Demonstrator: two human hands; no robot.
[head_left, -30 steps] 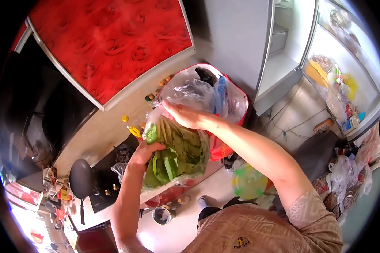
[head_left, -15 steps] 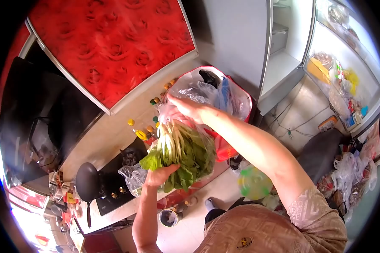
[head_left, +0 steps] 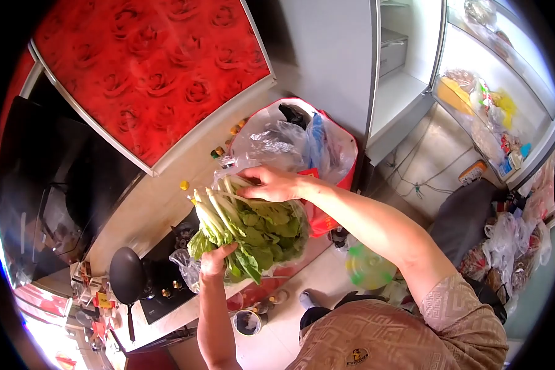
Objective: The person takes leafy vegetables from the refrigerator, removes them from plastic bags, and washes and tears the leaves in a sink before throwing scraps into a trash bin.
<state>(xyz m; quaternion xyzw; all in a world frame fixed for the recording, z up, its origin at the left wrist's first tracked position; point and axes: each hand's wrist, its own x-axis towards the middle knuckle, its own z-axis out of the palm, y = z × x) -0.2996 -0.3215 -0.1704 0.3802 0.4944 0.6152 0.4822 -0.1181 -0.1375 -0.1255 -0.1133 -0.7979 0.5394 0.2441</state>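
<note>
A bunch of leafy greens (head_left: 262,225) with pale stalks hangs over the counter's front, stalks toward the wall and leaves toward me. My left hand (head_left: 214,259) supports it from the near left, thumb across the leaves and the other fingers hidden beneath. At the far end, my right hand (head_left: 270,185) has its thumb and fingers closed around some of the stalks. A clear plastic bag (head_left: 188,268) lies around and under the greens, its crumpled edge showing at left.
Behind the greens stands a red-and-white shopping bag (head_left: 351,161) with plastic bags inside. A frying pan (head_left: 127,271) sits at the black stove (head_left: 157,296). At right the fridge (head_left: 401,108) has its door open. A bin (head_left: 248,322) and a green-patterned item (head_left: 369,266) are on the floor.
My right hand has come off the plastic bag's mouth and moved down onto the stalks. The greens have tilted and spread, with more stalks uncovered. My left hand has shifted slightly left.
</note>
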